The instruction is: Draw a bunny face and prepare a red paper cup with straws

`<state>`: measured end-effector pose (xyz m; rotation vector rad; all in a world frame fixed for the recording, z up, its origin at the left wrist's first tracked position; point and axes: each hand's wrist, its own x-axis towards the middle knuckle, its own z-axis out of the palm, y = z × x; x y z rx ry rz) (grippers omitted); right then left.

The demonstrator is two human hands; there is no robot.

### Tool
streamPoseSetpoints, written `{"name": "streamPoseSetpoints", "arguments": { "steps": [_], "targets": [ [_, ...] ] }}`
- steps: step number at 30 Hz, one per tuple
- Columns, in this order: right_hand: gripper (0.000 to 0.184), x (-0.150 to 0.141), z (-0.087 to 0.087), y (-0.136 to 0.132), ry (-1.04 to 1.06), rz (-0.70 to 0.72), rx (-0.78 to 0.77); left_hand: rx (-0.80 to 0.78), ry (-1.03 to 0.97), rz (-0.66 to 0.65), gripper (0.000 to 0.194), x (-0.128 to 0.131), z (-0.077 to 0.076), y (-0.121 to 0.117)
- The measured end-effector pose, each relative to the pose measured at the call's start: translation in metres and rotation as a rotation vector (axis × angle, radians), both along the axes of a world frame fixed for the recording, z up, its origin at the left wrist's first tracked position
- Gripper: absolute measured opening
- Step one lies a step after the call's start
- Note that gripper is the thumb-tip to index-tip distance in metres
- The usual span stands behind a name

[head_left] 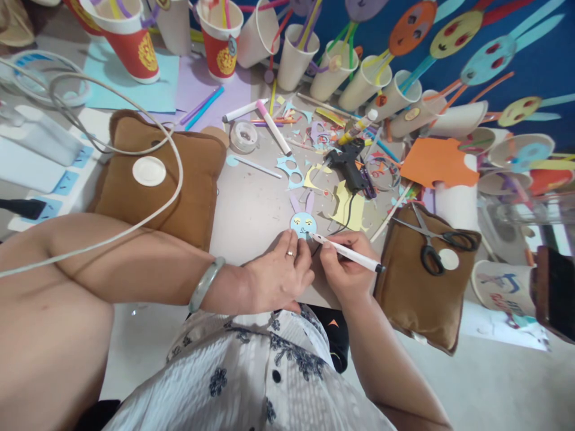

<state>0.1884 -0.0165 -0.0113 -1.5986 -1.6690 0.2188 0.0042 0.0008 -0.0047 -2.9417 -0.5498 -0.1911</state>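
A light blue paper rabbit face [297,224] with purple ears and yellow eyes lies on the table near its front edge. My left hand [281,269] rests flat, fingertips over the face's lower edge, pressing it to the table. In my right hand [348,269] is a white marker pen [350,254], gripped between thumb and fingers. Its tip touches the face near the drawn mouth, and its black end points right. The left hand's fingers are stretched out and hold nothing between them.
Paper scraps, markers and a black glue gun [353,164] lie beyond the face. Brown cushions [193,173] flank the hands; scissors [426,236] lie on the right one. A white cable [177,179] loops across the left. Paper cups [296,60] line the back.
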Motion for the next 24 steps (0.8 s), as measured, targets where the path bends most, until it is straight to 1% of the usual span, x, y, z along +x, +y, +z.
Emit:
{"name": "streamPoseSetpoints", "arguments": {
  "steps": [4, 8, 13, 16, 24],
  "targets": [
    [0.010, 0.002, -0.003, -0.002, 0.032, -0.037, 0.010, -0.032, 0.005, 0.002, 0.081, 0.001, -0.001, 0.000],
    [0.009, 0.008, -0.013, -0.005, 0.080, -0.078, 0.102, -0.041, 0.016, 0.003, 0.079, 0.001, 0.000, 0.000],
    [0.013, 0.014, -0.023, -0.007, 0.130, -0.118, 0.207, -0.044, 0.021, 0.016, 0.079, 0.001, -0.001, 0.000],
    [0.014, 0.014, -0.024, -0.007, 0.141, -0.113, 0.235, -0.054, 0.031, 0.012, 0.079, 0.001, -0.001, 0.000],
    [0.013, 0.011, -0.022, -0.006, 0.152, -0.115, 0.251, -0.069, 0.036, 0.006, 0.077, 0.000, 0.004, 0.003]
  ]
}}
